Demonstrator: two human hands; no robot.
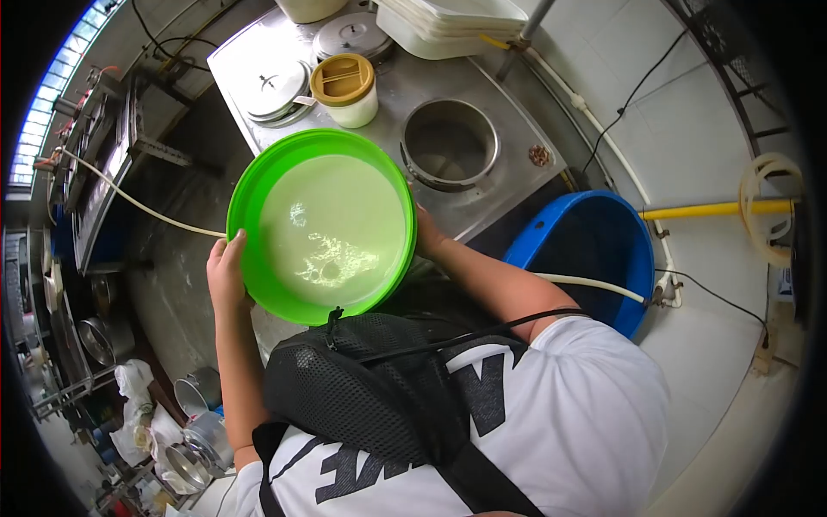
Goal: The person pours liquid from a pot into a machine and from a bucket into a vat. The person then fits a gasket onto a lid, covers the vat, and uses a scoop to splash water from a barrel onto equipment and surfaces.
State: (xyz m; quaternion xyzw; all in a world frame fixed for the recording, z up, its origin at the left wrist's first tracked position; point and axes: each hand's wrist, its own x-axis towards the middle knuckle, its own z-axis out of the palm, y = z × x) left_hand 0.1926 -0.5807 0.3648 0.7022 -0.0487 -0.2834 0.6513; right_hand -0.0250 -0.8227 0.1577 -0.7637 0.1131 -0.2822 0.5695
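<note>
Between my two hands is a bright green basin (250,276) with a pale, milky liquid (336,224) in it, light glinting off its surface. My left hand (227,269) grips the left rim, thumb on top and fingers out of sight underneath. On the right side my right hand (426,233) holds the basin, its fingers mostly hidden behind the wall. Just beyond the basin, a round metal pot (495,159) stands without a lid on the steel table (517,112). A white tub with a tan lid (349,90) stands beside the basin's far edge.
Metal lids (274,86) lie at the table's far left, and stacked white trays (448,34) sit at the back. A large blue tub (633,250) is on my right with a pale hose (586,283) across it. Metal pans (185,465) and bags lie at lower left.
</note>
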